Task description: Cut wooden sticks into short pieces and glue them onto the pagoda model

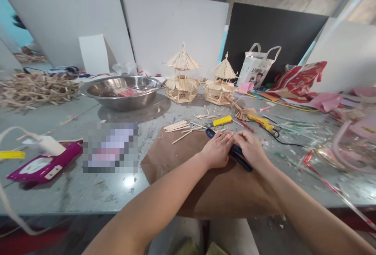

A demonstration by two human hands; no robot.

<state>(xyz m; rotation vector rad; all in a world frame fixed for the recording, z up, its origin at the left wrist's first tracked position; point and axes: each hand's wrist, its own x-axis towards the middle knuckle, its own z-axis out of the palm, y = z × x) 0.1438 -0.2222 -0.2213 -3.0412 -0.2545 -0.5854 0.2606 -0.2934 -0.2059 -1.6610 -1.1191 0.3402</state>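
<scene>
My left hand and my right hand meet over a brown sheet on the table. Their fingertips come close together above a dark blue tool that lies slantwise under them. One end of it curves like a handle; the hands cover its middle, so its kind is unclear. Both hands have bent, closed fingers, and whatever they pinch is hidden. Just beyond, thin wooden sticks lie in a loose bunch beside a yellow-handled cutter.
Two stick-built pagodas stand behind the sheet. A steel basin is left of them. A glue gun with its cord lies to the right. A blurred-out flat object and a purple power strip are at left.
</scene>
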